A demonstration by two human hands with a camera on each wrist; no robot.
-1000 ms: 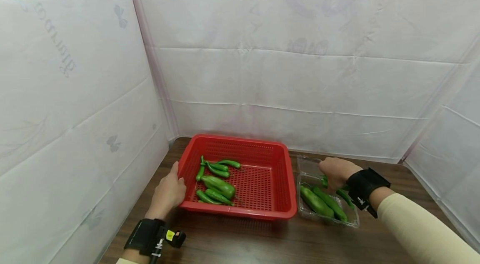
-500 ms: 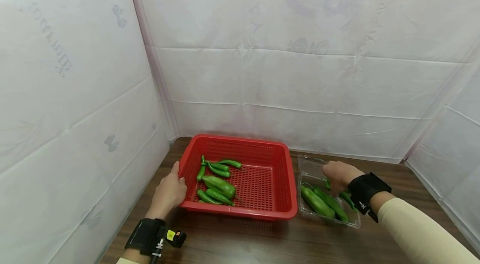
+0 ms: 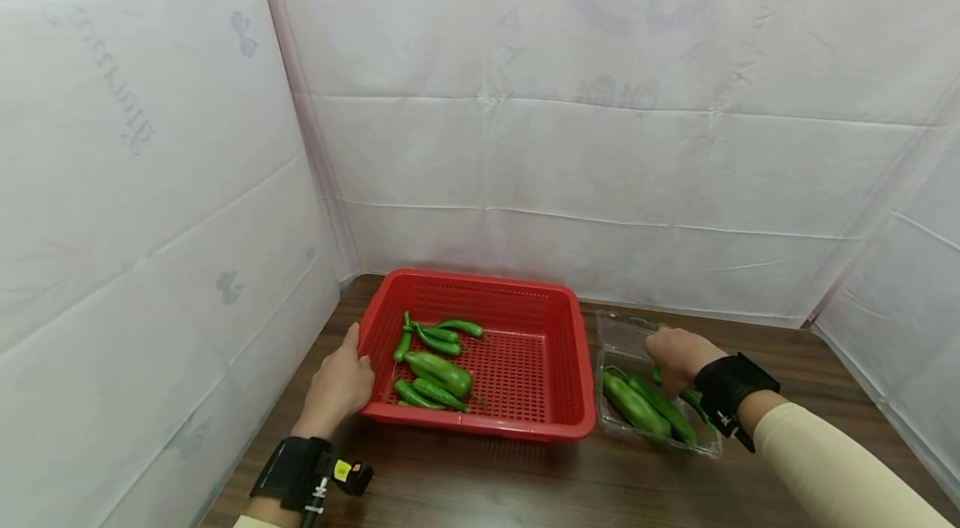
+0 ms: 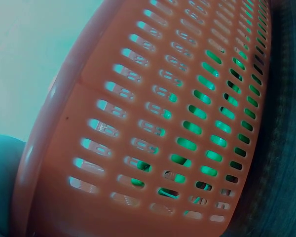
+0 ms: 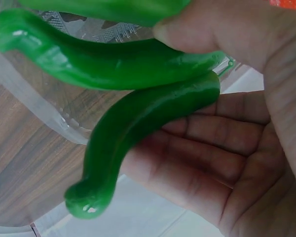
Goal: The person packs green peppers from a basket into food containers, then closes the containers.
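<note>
At far left, white sheeting (image 3: pixel 150 178) walling in a dark wooden table (image 3: pixel 480 486). Near the front left corner, a black wrist strap (image 3: pixel 292 474) with a small yellow-tagged unit, and above it the left hand (image 3: pixel 339 382) resting against the left wall of the red basket (image 3: pixel 551 378), thumb up near the rim, fingers relaxed along the side rather than wrapped round anything. From the left wrist view, only the slotted wall of the basket (image 4: pixel 153 133) filling the frame, green showing through the holes, a fingertip blurred at the lower left. Inside the basket, toward its left half, a loose cluster of green peppers (image 3: pixel 435 361), one fatter than the rest, all lying flat on the perforated floor. Just right of the basket, nearly touching it, a clear plastic tray (image 3: pixel 615 328) holding more green peppers side by side. Over the back of that tray, the right hand (image 3: pixel 677 357), knuckles up, wrist in a black strap and a cream sleeve (image 3: pixel 832 470) behind. From the right wrist view, the right hand's fingers (image 5: pixel 212 148) and thumb curled round two curved peppers (image 5: pixel 133 123) at the clear tray's edge, both pinched together against the palm, stems pointing away toward the table.
</note>
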